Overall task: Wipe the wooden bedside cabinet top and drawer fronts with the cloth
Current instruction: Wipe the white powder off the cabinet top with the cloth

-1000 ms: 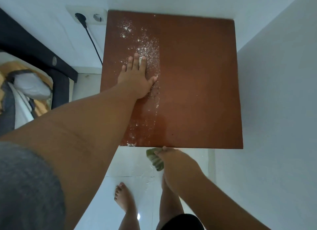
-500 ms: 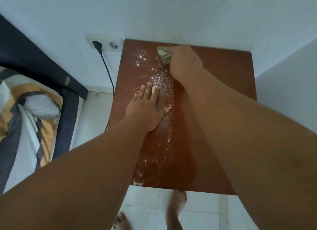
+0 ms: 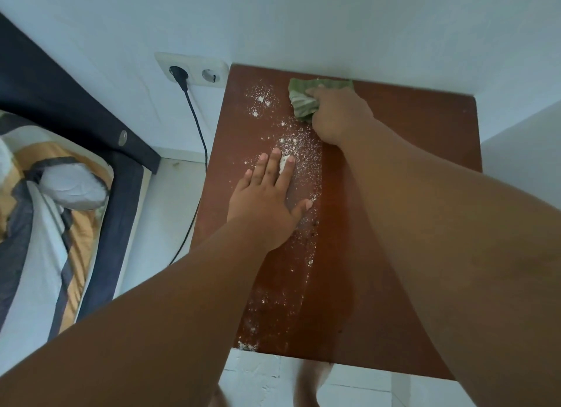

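The reddish-brown wooden cabinet top (image 3: 419,151) fills the middle of the view, seen from above. White powder (image 3: 299,147) is scattered in a strip down its left half. My right hand (image 3: 340,115) grips a crumpled green cloth (image 3: 300,101) and presses it on the top near the back edge by the wall. My left hand (image 3: 267,197) lies flat, fingers spread, on the powdered strip, with a white lump under its fingertips. The drawer fronts are hidden below the top.
A double wall socket (image 3: 194,69) with a black plug and cable (image 3: 197,133) sits left of the cabinet. A bed (image 3: 54,194) with a dark frame and striped bedding stands at the left. White walls close the back and right. My bare feet stand on white floor tiles (image 3: 255,367).
My right hand carried the cloth from below the front edge up to the back of the top and has slid slightly towards me. My left hand stayed flat in place.
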